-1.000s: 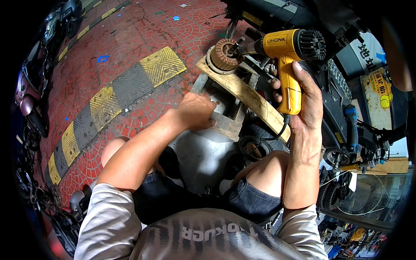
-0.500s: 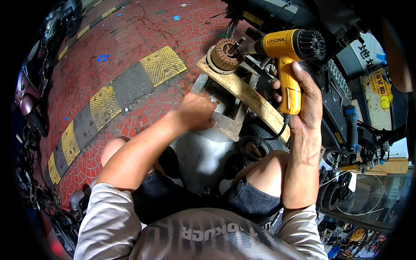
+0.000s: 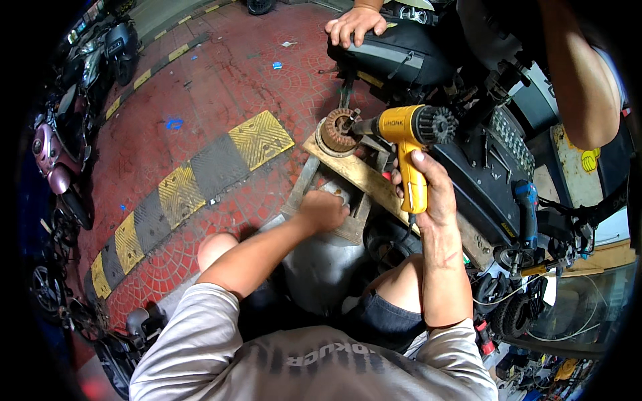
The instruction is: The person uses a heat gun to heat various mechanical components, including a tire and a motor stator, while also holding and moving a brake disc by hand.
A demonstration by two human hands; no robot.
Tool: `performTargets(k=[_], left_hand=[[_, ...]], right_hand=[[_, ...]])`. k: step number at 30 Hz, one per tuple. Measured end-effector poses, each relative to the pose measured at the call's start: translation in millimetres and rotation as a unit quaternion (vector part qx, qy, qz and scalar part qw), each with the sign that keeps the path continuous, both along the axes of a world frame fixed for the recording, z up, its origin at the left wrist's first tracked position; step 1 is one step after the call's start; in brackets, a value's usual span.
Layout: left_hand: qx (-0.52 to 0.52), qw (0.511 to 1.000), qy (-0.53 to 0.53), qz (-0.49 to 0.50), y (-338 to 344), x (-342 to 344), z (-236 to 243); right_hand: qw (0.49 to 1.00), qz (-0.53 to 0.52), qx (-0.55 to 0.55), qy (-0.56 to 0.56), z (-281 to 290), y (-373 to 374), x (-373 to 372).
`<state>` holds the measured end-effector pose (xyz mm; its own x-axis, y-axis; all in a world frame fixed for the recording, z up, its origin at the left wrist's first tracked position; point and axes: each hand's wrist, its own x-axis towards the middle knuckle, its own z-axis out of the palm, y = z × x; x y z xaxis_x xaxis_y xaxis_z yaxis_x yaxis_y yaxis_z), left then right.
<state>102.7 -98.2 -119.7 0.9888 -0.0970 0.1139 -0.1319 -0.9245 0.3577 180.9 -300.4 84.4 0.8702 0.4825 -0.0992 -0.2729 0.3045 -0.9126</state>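
Note:
My right hand (image 3: 433, 190) is wrapped round the handle of a yellow heat gun (image 3: 414, 175), with a black cord leaving its base. The nozzle points left at a round motor stator (image 3: 338, 139) with copper-coloured windings. That stator sits at the far end of a wooden plank (image 3: 364, 172), which lies across a wooden frame (image 3: 358, 229). My left hand (image 3: 324, 211) is closed in a fist over the near part of this frame, below the stator. What its fingers hold, if anything, is hidden.
Another person's hand (image 3: 356, 25) rests on a black padded seat (image 3: 394, 57) at the far side; a forearm (image 3: 582, 80) shows at upper right. A blue power tool (image 3: 527, 214) lies on a black case to the right. A yellow-and-black speed bump (image 3: 214, 164) crosses the red paving.
The view has shifted, and another person's hand and forearm have come into it. The heat gun still points at the stator. My left hand's fingers are curled tighter, over the frame.

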Motion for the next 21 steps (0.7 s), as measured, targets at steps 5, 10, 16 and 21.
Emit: performTargets(k=[5,10,16,21], left_hand=[[0.042,0.996,0.046,0.056,-14,2,6],[0.063,0.995,-0.029,0.078,-15,-1,13],[0.041,0.99,0.097,0.095,-20,1,30],[0.038,0.983,0.147,0.106,-25,3,37]], right_hand=[[1.0,0.024,0.003,0.009,0,-4,-4],[1.0,0.028,-0.001,-0.003,-7,-13,-5],[0.999,-0.01,0.045,0.013,-10,-15,-3],[0.998,-0.009,0.063,0.025,-14,-15,-1]])
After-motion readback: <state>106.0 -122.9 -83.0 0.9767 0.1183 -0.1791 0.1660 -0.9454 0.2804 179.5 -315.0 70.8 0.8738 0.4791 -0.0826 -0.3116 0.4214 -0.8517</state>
